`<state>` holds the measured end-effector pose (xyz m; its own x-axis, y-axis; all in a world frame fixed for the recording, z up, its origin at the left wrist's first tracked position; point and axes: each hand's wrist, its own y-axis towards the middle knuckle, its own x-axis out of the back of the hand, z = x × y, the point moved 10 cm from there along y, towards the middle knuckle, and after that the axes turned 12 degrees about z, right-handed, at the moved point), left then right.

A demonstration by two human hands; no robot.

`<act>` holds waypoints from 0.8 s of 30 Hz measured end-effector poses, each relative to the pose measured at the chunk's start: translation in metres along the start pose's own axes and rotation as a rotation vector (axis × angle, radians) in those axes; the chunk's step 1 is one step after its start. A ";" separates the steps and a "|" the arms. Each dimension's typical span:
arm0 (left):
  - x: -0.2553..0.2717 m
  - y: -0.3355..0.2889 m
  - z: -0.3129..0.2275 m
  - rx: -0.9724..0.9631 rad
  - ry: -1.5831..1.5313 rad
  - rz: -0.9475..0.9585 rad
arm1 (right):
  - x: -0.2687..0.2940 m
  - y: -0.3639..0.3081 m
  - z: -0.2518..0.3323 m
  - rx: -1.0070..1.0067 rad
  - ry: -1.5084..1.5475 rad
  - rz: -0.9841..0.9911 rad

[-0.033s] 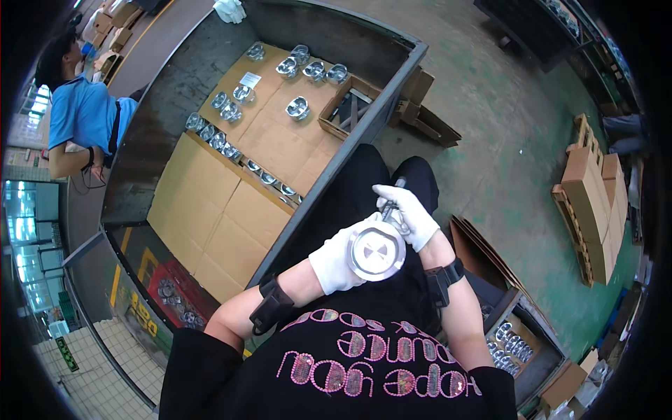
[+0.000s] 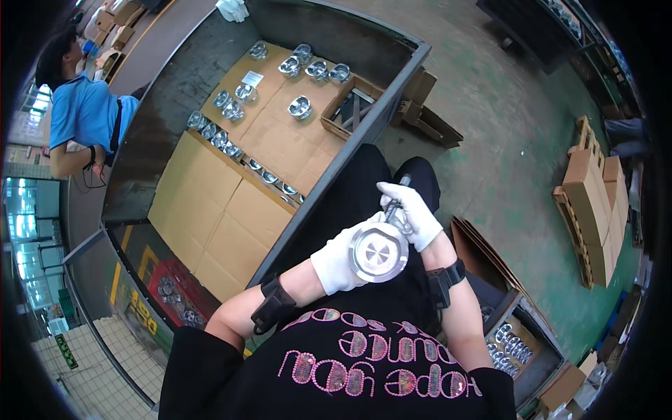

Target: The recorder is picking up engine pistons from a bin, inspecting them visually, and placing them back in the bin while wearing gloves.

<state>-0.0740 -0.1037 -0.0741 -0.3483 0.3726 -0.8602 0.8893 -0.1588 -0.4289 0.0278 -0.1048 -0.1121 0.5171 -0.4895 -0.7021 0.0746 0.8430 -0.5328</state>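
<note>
A round silver metal piston [image 2: 379, 253] rests in my left hand [image 2: 338, 260], its flat face turned up toward me. My left hand wears a white glove and its fingers wrap around the piston's side, partly hidden by it. Just beyond the piston, my right hand [image 2: 418, 215], also in a white glove, is closed around a slim dark tool [image 2: 405, 181]. The tool slants between the fingers down to the piston's far edge; its kind I cannot make out, and whether its lower end touches the metal is hidden.
A large metal bin [image 2: 413, 59] stands ahead left, lined with cardboard [image 2: 210, 203]; several pistons [image 2: 299, 108] stand on it, beside a small box [image 2: 329, 128]. A crate of pistons [image 2: 513, 346] sits at lower right. Boxes [image 2: 588, 192] lean on a pallet. A person in blue [image 2: 84, 115] stands left.
The piston has turned very slightly in my left hand and the whole view has shifted a little. Both hands keep their hold.
</note>
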 end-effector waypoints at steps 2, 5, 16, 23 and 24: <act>-0.056 -0.017 -0.053 -0.332 0.940 0.014 | -0.001 -0.008 0.019 0.070 -0.007 0.000; -0.068 -0.020 -0.018 0.021 -0.388 0.229 | 0.032 -0.034 0.088 0.528 0.210 -0.172; 0.012 -0.059 -0.093 -0.650 -0.181 -0.574 | -0.140 -0.151 0.081 0.994 -1.082 0.012; 0.005 -0.057 -0.096 -0.661 -0.141 -0.576 | -0.142 -0.133 0.066 0.877 -0.988 0.178; 0.005 -0.056 -0.095 -0.659 -0.142 -0.575 | -0.145 -0.135 0.068 0.915 -1.003 0.179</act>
<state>-0.0972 -0.0059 -0.0276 -0.7887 0.1083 -0.6052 0.5396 0.5937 -0.5969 0.0005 -0.1323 0.0935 0.9402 -0.3186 0.1207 0.2709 0.9139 0.3025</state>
